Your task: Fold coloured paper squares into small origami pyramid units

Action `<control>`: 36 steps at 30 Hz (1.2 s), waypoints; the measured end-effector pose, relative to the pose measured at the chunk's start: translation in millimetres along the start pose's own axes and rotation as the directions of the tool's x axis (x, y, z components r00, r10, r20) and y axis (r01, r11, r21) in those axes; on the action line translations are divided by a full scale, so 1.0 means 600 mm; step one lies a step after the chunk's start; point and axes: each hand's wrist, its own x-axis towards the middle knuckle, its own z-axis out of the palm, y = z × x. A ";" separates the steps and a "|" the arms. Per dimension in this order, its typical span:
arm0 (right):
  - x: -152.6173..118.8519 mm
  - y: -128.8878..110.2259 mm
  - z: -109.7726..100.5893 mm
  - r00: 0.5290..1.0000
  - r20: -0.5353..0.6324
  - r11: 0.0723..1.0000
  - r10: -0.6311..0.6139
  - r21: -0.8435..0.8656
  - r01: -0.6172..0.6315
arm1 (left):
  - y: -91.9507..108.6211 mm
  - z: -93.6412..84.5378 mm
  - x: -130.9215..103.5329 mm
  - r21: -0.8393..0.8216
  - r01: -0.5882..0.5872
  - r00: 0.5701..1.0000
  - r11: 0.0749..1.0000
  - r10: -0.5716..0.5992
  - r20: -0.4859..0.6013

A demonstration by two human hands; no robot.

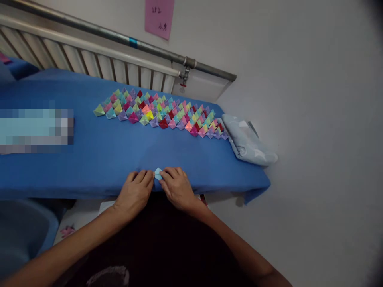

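A small folded piece of light blue paper [158,173] lies at the front of the blue-covered table [98,167], between my two hands. My left hand [137,190] has its fingers curled together and pinches the paper's left corner. From the other side my right hand [177,187] grips the right part, thumb and forefinger pressed on it. The fingers hide the paper's ends. Beyond my hands, rows of folded paper pieces [163,123] in pink, yellow, green, purple and red stand close together on the cloth.
A folded pale grey-blue cloth [248,143] rests at the table's right end. Behind the table are a white radiator [113,68] and a metal pipe [155,48]. A pink note [159,18] is on the wall. A blue chair [26,235] stands at lower left.
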 end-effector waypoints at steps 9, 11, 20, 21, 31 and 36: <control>-0.005 -0.001 0.005 0.999 0.008 1.000 0.031 0.004 -0.031 | -0.002 0.000 0.001 -0.041 0.008 1.000 0.999 -0.007 0.015; -0.004 -0.002 0.004 0.999 0.019 1.000 0.027 0.002 -0.027 | 0.000 0.000 0.001 -0.058 0.014 1.000 0.998 -0.012 0.025; 0.007 -0.006 -0.009 0.998 0.062 0.999 -0.026 -0.034 0.028 | -0.038 -0.021 0.038 -0.225 0.123 0.972 0.967 -0.072 0.223; 0.006 -0.005 -0.008 0.998 0.053 0.999 -0.029 -0.037 0.031 | -0.053 -0.024 0.054 -0.284 0.165 0.962 0.945 -0.090 0.257; -0.023 0.023 0.023 0.983 -0.174 0.974 0.062 0.226 -0.021 | -0.100 -0.026 0.173 -0.371 0.141 0.810 0.918 0.109 0.576; -0.018 0.021 0.025 0.948 -0.271 0.924 0.170 0.377 -0.058 | -0.091 -0.035 0.175 -0.363 0.148 0.800 0.920 0.104 0.591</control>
